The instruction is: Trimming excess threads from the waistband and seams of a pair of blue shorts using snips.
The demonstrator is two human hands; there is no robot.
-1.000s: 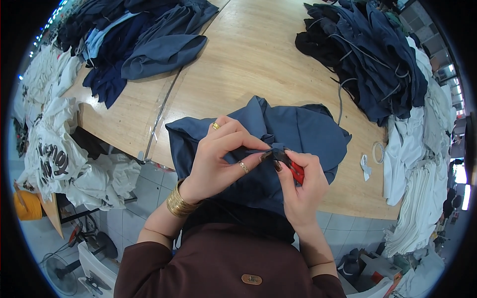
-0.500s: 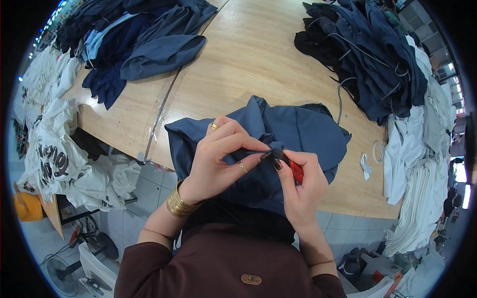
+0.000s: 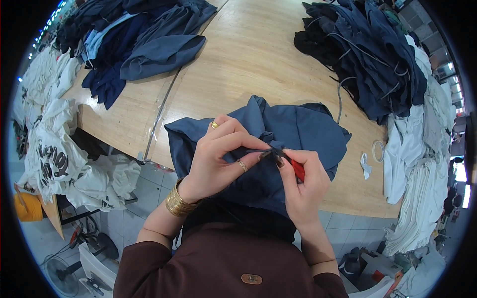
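A slate-blue garment [image 3: 313,131] lies bunched at the table's near edge, its lower part hanging over toward my lap. My left hand [image 3: 218,154] is closed, thumb and fingers pinching a gathered edge of the cloth. Close beside it, nearly touching fingertips, my right hand [image 3: 304,184] pinches the same bit of fabric. A red object [image 3: 297,170], perhaps a tool handle, sits inside the right hand's curled fingers; most of it is hidden. The exact spot between the fingertips is too small to make out.
Dark garments pile up at the far left [image 3: 164,57] and far right [image 3: 367,59] of the wooden table [image 3: 238,64]. White cloth hangs at the left [image 3: 64,159] and right [image 3: 412,198] edges. A tape ring [image 3: 378,152] and a white scrap [image 3: 365,166] lie at right.
My right hand has turned and shifted very slightly, with the red object less exposed. The left hand keeps its pinch, and the garment stays in place.
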